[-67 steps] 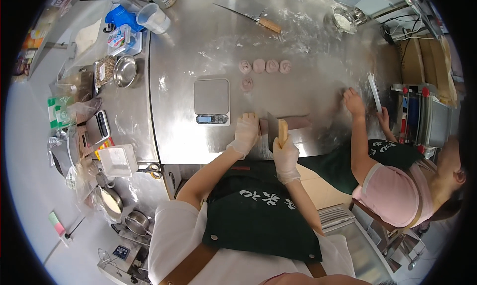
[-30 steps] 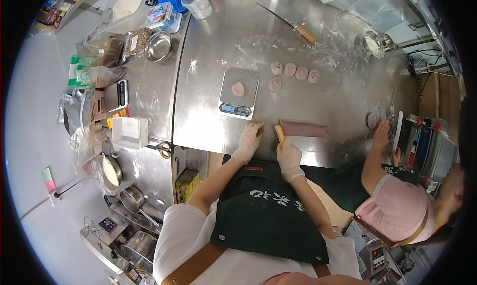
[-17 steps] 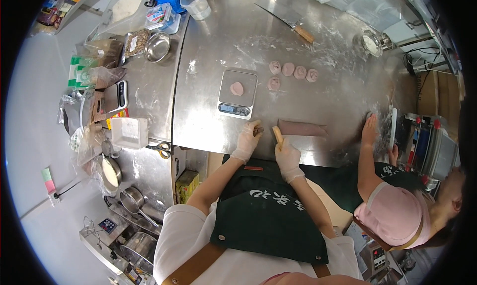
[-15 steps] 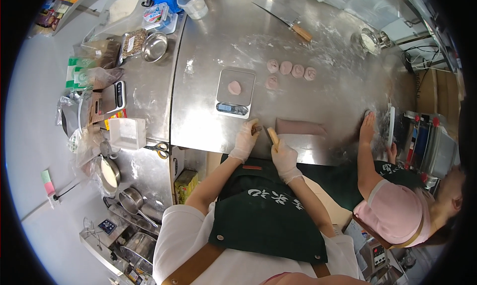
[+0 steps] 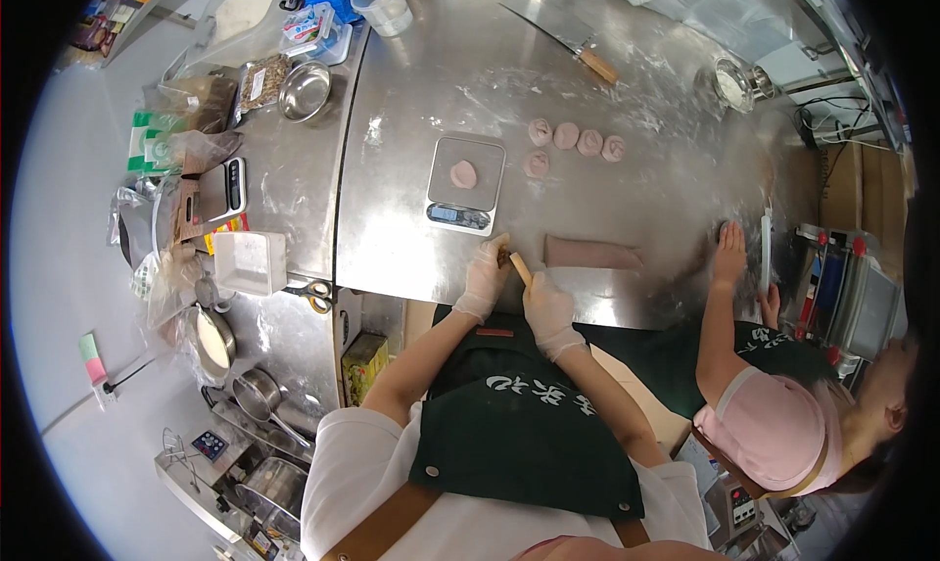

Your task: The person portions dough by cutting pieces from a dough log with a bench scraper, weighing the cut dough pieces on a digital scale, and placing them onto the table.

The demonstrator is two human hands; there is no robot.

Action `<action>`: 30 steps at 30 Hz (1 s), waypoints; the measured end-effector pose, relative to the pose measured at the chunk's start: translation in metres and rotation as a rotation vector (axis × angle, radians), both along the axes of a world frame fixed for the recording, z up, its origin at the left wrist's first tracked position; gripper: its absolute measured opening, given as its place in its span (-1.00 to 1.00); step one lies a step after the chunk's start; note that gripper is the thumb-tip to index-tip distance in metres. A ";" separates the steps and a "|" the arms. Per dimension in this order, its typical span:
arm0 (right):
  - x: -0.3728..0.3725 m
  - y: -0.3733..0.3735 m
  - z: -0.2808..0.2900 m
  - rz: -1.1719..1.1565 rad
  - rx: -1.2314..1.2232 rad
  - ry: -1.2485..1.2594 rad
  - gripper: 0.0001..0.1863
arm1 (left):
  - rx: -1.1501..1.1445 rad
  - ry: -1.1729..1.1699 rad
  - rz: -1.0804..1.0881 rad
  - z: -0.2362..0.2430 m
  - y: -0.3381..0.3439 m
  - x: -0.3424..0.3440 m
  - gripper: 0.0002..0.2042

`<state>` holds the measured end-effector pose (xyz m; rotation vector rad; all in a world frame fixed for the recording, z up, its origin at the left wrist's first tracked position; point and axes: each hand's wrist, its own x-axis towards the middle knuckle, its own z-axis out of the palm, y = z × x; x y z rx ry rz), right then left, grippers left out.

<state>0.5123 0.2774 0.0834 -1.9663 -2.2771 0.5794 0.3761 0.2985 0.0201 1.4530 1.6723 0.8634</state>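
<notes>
My gloved left hand (image 5: pixel 482 279) is closed at the table's front edge, just below the scale. A small dark piece (image 5: pixel 503 256) shows at its fingertips; I cannot make out what it is. My gloved right hand (image 5: pixel 550 311) grips a tool by its pale wooden handle (image 5: pixel 520 268), whose upper end reaches the left fingertips; no blade is plainly visible. Beyond the right hand lies a log of pinkish-brown dough (image 5: pixel 592 253). A digital scale (image 5: pixel 467 160) carries one dough lump (image 5: pixel 463 175). Several rounded dough pieces (image 5: pixel 566 136) sit farther back to the right.
A long knife with a wooden handle (image 5: pixel 597 66) lies at the back of the steel table (image 5: pixel 401 91). At the right, a co-worker's hand (image 5: pixel 728 253) presses on the table near a white bar (image 5: pixel 767 253). Scissors (image 5: pixel 317 295) and a white tub (image 5: pixel 251 262) are left.
My right hand has shifted left, bringing the wooden handle against my left fingertips and tilting it the other way. The dough and the scale stay put. The co-worker's hand has moved slightly.
</notes>
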 end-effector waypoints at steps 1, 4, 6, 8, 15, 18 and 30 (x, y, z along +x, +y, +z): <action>-0.003 0.000 -0.002 0.001 -0.011 -0.042 -0.88 | 0.001 0.000 0.000 0.002 0.002 0.002 -0.59; -0.011 -0.001 -0.006 -0.004 -0.011 -0.048 -0.86 | 0.130 0.092 0.041 0.007 0.001 0.006 -0.63; -0.008 0.000 -0.005 -0.011 0.003 -0.013 -0.82 | -0.099 0.050 0.080 0.010 -0.004 0.004 -0.66; 0.006 0.004 0.001 -0.083 -0.105 0.100 -0.82 | -0.147 0.104 -0.003 0.010 -0.007 -0.007 -0.66; 0.042 -0.014 0.011 -0.258 0.144 0.328 -0.79 | 0.130 0.391 -0.168 0.024 0.020 0.002 -0.74; 0.043 -0.012 0.014 -0.304 0.173 0.348 -0.77 | 0.065 0.447 -0.280 0.021 0.022 0.003 -0.78; 0.048 -0.014 0.023 -0.396 0.151 0.398 -0.75 | 0.204 0.216 0.282 0.053 0.121 -0.062 -0.82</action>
